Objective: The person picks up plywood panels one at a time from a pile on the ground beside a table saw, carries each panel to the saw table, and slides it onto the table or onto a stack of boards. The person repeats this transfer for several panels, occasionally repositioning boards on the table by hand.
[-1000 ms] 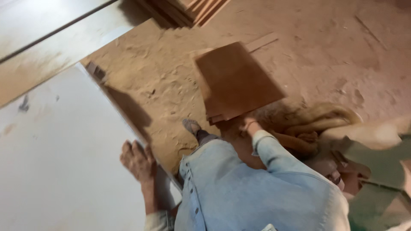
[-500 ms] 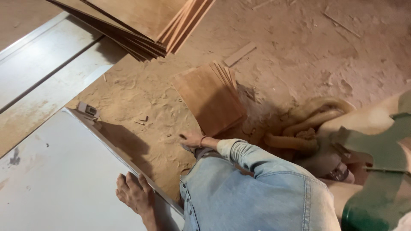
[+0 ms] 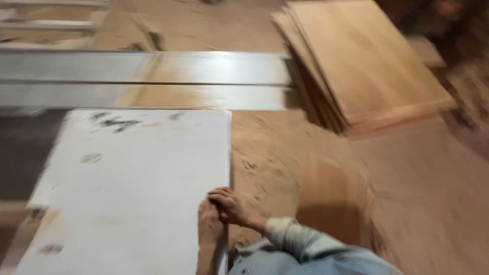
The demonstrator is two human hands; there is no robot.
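Now right hand (image 3: 230, 205) gripping white board (image 3: 132, 188) edge

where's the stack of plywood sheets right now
In the head view, the stack of plywood sheets lies upper right on the sawdust floor, beyond the white board's right edge.

- No packages, labels, signs or screens appear in this view.
- Dark smudged marks on a white board are too blurred to identify.

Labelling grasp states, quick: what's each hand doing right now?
Left hand: not in view.
Right hand: closed, fingers curled over the right edge of the white board, apparently gripping it; the frame is blurred.
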